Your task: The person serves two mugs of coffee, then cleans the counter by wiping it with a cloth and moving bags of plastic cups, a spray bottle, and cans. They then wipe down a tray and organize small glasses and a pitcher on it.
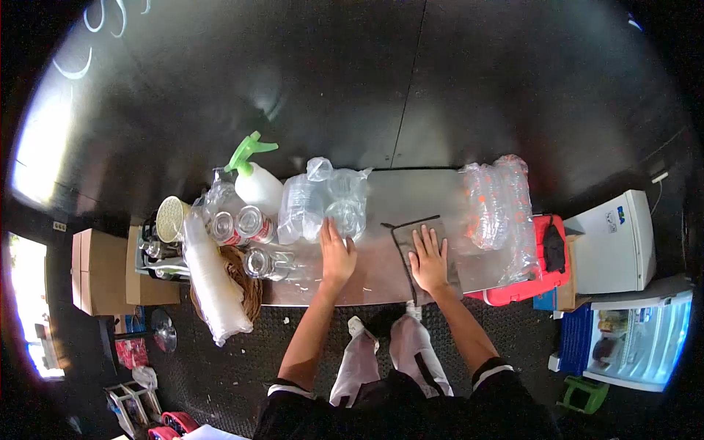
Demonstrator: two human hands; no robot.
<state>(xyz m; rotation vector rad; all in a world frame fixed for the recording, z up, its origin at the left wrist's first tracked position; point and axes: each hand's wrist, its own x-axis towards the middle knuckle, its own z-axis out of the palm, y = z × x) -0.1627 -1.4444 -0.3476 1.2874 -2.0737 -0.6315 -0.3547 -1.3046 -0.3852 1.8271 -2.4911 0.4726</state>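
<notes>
My right hand (430, 260) lies flat with fingers spread on a folded grey cloth (405, 236) with dark edging, near the front of the metal table (389, 192). To its left, my left hand (338, 257) has its fingers stretched out, with the fingertips right at a bag of clear plastic lids or cups (345, 214). Neither hand grips anything. A white spray bottle (258, 189) with a green trigger head leans behind that bag. Several clear-topped cans (254, 221) and a clear plastic jar (259, 262) are grouped left of my left hand.
Wrapped stacks of clear cups (487, 205) with red marks stand at the table's right end, beside a red cooler box (554, 257). A long sleeve of cups (209, 271) and a wicker basket (253, 282) overhang the left end. An open fridge (645, 341) stands far right.
</notes>
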